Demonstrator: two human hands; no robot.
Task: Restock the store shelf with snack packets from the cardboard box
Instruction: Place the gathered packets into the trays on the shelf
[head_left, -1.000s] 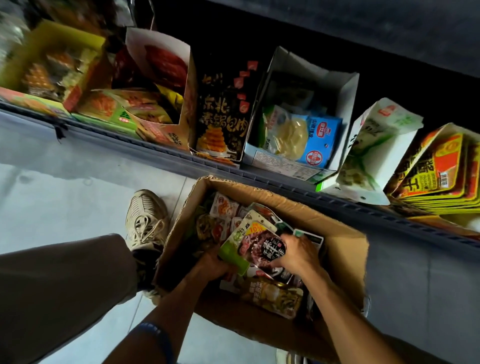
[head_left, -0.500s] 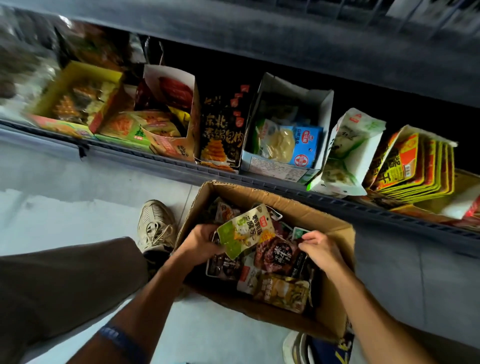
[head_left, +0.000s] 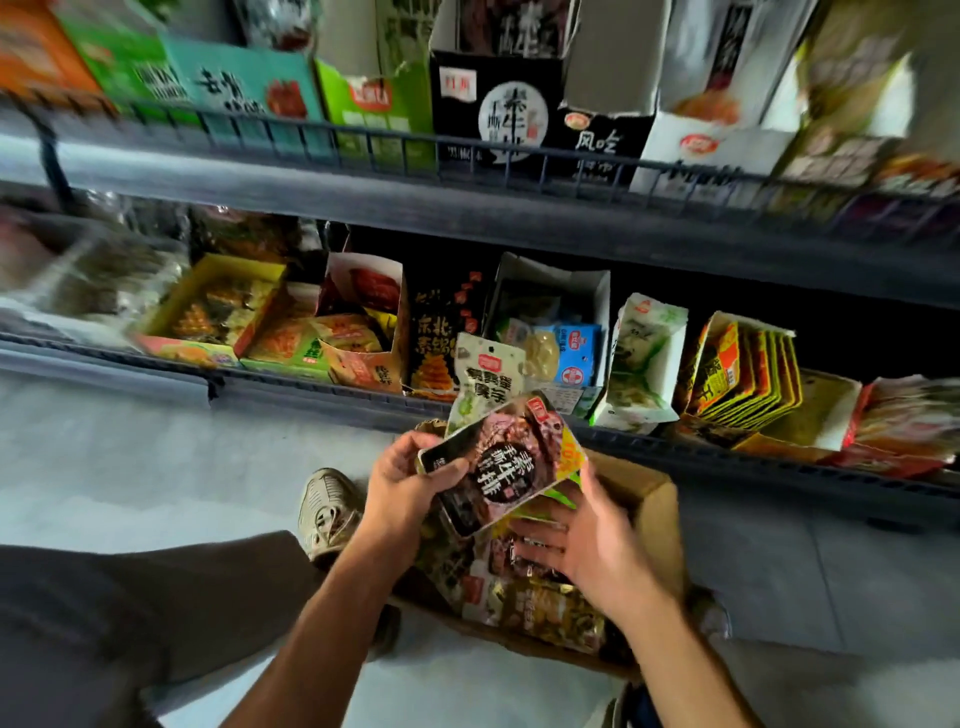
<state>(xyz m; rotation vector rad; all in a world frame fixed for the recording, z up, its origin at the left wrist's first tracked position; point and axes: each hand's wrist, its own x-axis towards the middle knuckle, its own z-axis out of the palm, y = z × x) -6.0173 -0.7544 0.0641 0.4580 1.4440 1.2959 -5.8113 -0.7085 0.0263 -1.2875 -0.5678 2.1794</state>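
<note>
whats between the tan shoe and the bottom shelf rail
In the head view, only bare pale floor lies between the tan shoe and the bottom shelf rail; nothing sits on that stretch.

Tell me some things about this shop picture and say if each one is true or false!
1. The left hand holds a dark packet. True.
2. The cardboard box sits up on the top shelf. False: it stands on the floor, under the hands.
3. The right hand has its fingers spread open under the packets. True.
4. The white-and-green packet lies on the floor by the shoe. False: it sticks up behind the dark packet, in the held bunch.
5. The box is empty. False: more packets lie inside it.
</note>
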